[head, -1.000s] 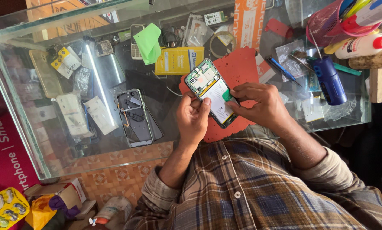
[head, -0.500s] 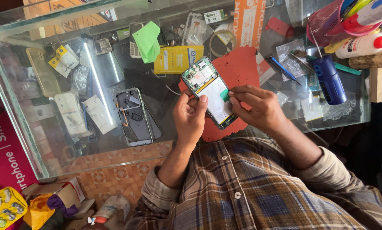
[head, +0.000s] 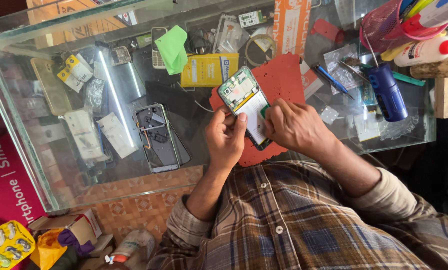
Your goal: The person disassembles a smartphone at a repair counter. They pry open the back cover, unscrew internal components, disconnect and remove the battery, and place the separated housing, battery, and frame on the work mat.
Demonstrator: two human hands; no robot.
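I am holding the opened phone (head: 246, 105) above the red mat (head: 284, 80), tilted, its back cover off. Compared with a moment ago, the phone is sitting slightly lower over the mat, so the work appears to be continuing in place. My left hand (head: 226, 137) is clamped on its lower edge; my right hand (head: 294, 125) is pinched closed at its side, beside a green part. The green circuit board and white battery area are exposed.

single head view, looking steeply down, close over glass counter (head: 44, 165) and own torso.
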